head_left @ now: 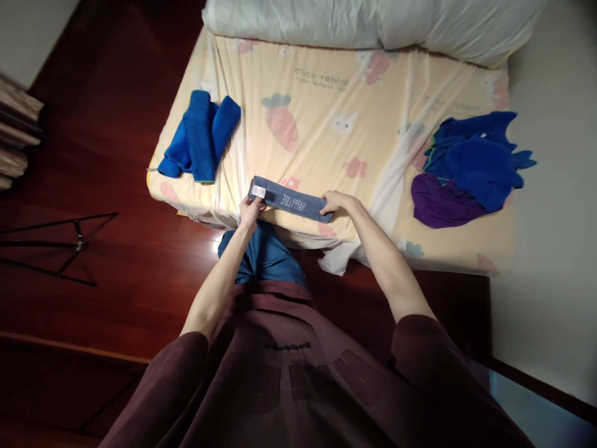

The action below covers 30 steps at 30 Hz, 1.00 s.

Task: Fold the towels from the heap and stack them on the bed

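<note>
A grey-blue towel (273, 198), folded into a long narrow strip, stretches between my hands at the bed's near edge. Pale lettering runs along it, upside down from the camera, and a white label sits near its left end. My left hand (249, 210) grips that end close to the label, fingers partly hidden. At the opposite end, my right hand (338, 201) pinches the strip with the thumb on top. Several bright blue rolled towels (200, 137) lie crossed over one another to the left.
Crumpled blue cloths (482, 168) and a purple cloth (443, 202) are heaped at the bed's right. A pale quilt (373, 22) lies across the far end of the patterned bed sheet (317, 124). Black tripod legs (60, 242) stand on the dark red floor (125, 249) at left.
</note>
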Tool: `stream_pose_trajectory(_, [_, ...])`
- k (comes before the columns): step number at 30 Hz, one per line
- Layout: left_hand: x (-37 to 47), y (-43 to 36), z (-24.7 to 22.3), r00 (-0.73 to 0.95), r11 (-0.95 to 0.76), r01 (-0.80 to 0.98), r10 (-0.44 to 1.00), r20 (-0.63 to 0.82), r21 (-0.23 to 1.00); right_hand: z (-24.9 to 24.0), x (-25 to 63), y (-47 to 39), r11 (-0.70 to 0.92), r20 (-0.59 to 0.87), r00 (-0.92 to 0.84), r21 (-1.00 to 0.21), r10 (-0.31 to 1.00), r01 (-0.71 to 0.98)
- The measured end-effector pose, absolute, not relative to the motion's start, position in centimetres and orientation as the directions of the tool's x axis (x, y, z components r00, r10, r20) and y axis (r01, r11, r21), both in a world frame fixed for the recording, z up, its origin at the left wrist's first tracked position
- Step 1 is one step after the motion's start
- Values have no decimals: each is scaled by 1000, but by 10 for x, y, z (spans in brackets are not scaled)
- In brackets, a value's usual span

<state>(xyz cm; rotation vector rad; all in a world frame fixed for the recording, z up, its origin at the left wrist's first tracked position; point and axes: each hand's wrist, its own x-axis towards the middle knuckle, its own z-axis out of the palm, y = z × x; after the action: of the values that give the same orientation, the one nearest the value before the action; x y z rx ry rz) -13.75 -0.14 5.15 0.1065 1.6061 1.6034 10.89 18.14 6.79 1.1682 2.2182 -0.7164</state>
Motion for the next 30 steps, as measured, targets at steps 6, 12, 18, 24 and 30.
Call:
stream_pose_trajectory(6, [-175,20,90,-643,-65,-333,745,-176,941,73,88,156,449,-520,-611,-415,596,791])
stream_pose_trajectory(12, [-245,59,149,-632,-229,-12,756,169,973,69,9,134,415,-234,-636,-586,736,696])
stream_pose_trajectory(18, [-307,80,208,-345,-219,216,894,284,952,52,-117,112,393,-75,-560,-635,825,665])
stream_pose_trajectory(24, [-356,84,199,-376,-181,260,886,272,949,21,-197,110,331,-113,-646,-785,755,524])
stream_pose_trajectory(30, [-383,83,180,-353,-185,389,875,331,903,1,-214,129,397,-137,-719,-757,682,520])
